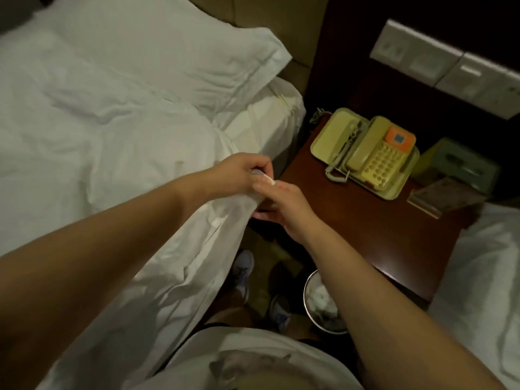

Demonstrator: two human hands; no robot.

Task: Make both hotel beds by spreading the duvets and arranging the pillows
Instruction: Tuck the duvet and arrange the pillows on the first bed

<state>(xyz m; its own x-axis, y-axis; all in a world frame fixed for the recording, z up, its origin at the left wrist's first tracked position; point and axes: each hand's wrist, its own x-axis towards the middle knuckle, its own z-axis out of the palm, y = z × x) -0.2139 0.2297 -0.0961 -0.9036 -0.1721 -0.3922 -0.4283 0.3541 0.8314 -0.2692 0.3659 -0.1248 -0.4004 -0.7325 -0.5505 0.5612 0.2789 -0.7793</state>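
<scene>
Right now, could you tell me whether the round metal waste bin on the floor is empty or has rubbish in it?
Not empty: the round metal waste bin holds crumpled white waste, visible beside the right forearm.

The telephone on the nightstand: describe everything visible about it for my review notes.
The pale yellow plastic corded telephone sits in a matching shallow tray on the dark reddish-brown wooden nightstand between the two beds. Its handset rests in the cradle on the left side, with a coiled cord looping out at the front. A grid of round keys fills the sloped face, and an orange panel with a small grey square sits above them. Neither hand touches it; a box stands to its right.
</scene>
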